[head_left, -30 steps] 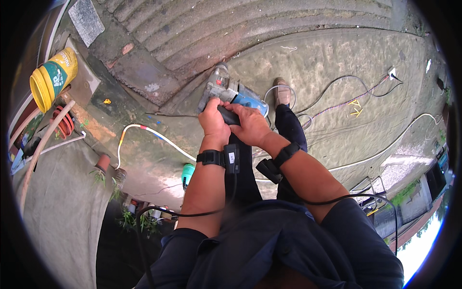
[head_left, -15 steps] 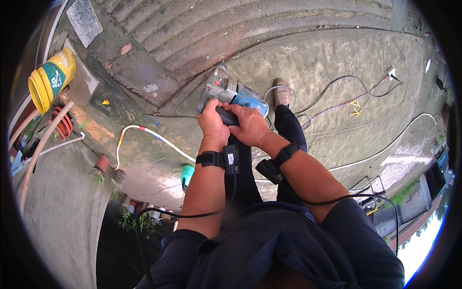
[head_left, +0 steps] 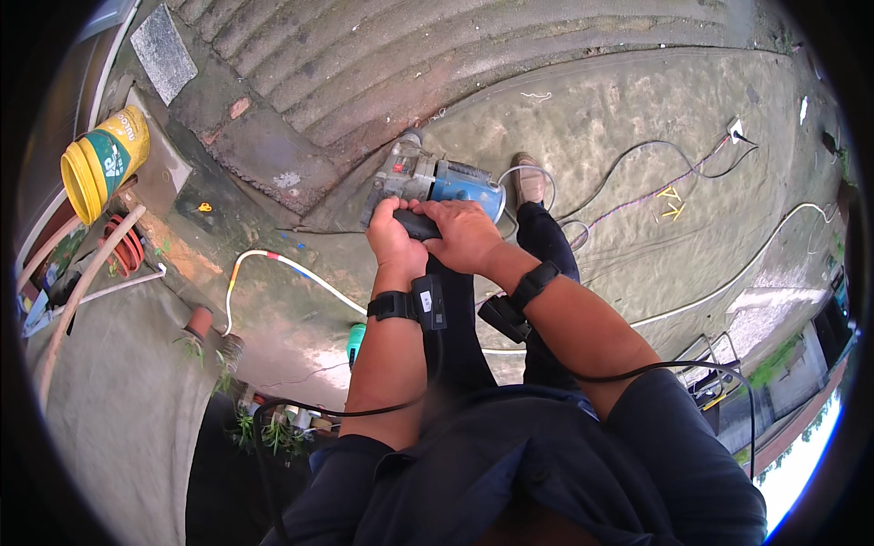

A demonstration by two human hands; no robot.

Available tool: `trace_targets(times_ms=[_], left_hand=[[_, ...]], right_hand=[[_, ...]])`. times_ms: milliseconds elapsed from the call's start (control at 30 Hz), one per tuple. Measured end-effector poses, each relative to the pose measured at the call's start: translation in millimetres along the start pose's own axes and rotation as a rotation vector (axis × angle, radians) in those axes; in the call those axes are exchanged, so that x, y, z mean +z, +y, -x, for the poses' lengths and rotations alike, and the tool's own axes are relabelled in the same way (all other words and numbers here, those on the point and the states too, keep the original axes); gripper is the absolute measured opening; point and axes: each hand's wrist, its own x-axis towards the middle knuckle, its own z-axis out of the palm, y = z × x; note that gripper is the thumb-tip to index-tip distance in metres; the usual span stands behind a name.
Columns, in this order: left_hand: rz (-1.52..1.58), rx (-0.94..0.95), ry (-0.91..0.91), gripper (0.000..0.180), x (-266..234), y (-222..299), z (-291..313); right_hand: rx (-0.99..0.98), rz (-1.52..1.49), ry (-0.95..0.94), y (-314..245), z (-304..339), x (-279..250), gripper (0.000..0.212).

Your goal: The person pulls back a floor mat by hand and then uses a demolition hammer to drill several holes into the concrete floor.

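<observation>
A large corded power tool (head_left: 460,185) lies ahead of me, with a blue motor body and a worn grey metal head at its left end. Its exact kind is not plain. A black handle (head_left: 416,224) sticks out toward me, and both my hands are closed on it. My left hand (head_left: 393,241) wraps the left end, close to the grey head. To its right, my right hand (head_left: 466,238) grips the same handle from above, knuckles next to the blue body. The palms hide most of the handle and any trigger. The tool's lower side is out of sight.
A brown shoe (head_left: 528,180) stands just right of the tool, with a grey cable (head_left: 628,156) looping past it to a white socket block (head_left: 736,130). A pale hose (head_left: 314,273) crosses the ground. At left are a yellow bucket (head_left: 127,141) and ribbed concrete steps (head_left: 364,68) lie ahead.
The view has shifted slightly. The tool's grey head and both hands have moved a little to the left in the picture. Both hands keep their hold on the handle.
</observation>
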Motion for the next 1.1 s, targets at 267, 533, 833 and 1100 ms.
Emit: trace_targets(times_ms=[267, 533, 833, 1100], left_hand=[[-0.025, -0.006, -0.028, 0.012, 1.1, -3.7, 7.4], [-0.054, -0.015, -0.018, 0.011, 0.9, 5.9, 27.6], [-0.059, -0.018, -0.015, 0.011, -4.6, 11.6, 35.0], [-0.085, 0.014, -0.04, 0.011, -8.9, 19.8, 54.4]], right_hand=[[-0.01, -0.024, 0.015, -0.9, 15.1, 1.7, 0.058], [-0.017, -0.029, 0.062, -14.2, 25.1, -0.3, 0.055], [-0.054, -0.041, 0.128, -27.2, 38.3, 5.2, 0.054], [-0.011, -0.055, 0.081, -41.5, 50.7, 0.2, 0.055]])
